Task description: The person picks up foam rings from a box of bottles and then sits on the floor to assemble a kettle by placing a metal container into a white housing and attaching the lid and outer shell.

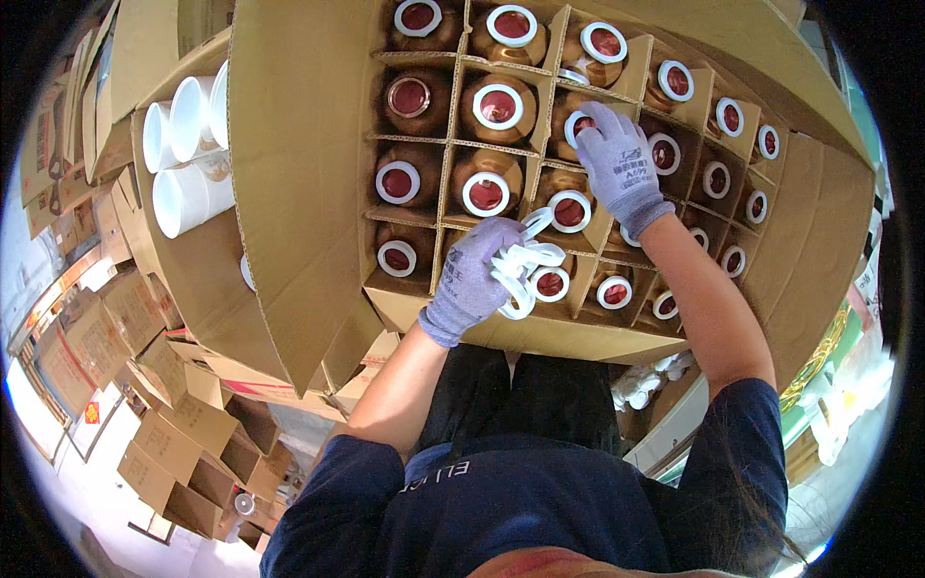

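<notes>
My left hand (pixel 474 273), in a grey-lilac work glove, is closed round a bunch of white plastic rings (pixel 525 262) at the near side of a large cardboard box (pixel 520 332). Its dividers part the box into cells, with amber-brown jars (pixel 501 135) standing in them. Most jar mouths look dark red inside and carry a white ring. One jar (pixel 409 97) at the left shows a bare rim. My right hand (pixel 613 159), gloved alike, has its fingertips on a white ring (pixel 575 128) at a jar's mouth; the fingers partly hide it.
White cylindrical tubs (pixel 193 197) stand beyond the raised left flap (pixel 299 193). Another flap (pixel 814 212) spreads out on the right. Several open cartons (pixel 183 443) are stacked at lower left. White plastic pieces (pixel 641 385) lie below the box's near edge.
</notes>
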`<action>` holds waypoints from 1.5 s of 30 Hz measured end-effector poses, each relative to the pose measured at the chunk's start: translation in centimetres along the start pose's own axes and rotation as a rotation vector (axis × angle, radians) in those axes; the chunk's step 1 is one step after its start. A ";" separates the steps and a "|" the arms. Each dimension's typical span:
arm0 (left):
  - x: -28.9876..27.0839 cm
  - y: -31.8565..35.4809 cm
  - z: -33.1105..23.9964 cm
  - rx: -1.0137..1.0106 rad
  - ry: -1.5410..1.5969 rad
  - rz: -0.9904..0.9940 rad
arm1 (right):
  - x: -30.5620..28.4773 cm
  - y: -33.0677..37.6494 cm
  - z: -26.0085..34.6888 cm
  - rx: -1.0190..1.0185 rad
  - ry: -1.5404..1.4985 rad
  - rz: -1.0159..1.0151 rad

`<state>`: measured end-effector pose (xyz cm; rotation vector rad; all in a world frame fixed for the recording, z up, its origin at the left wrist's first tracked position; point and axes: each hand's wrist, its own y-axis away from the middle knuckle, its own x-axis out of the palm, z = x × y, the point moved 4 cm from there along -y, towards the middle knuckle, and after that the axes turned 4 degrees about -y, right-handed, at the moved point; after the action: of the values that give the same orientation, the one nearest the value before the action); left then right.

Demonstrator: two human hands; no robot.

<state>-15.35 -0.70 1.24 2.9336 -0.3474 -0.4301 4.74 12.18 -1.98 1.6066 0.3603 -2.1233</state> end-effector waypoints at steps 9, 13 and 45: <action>0.1 0.3 0.4 0.019 -0.050 0.001 | 0.5 0.0 -0.3 -0.004 -0.114 0.025; -0.3 0.2 -0.3 0.040 -0.045 0.004 | 1.0 0.0 -1.4 -0.036 -0.105 0.005; -2.8 7.4 2.2 -0.095 0.248 -0.097 | -1.5 -11.1 -3.3 0.363 -0.583 0.346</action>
<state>-20.10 -7.36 1.31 2.8731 -0.1485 -0.0889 2.26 23.59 -2.13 1.0301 -0.4785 -2.3261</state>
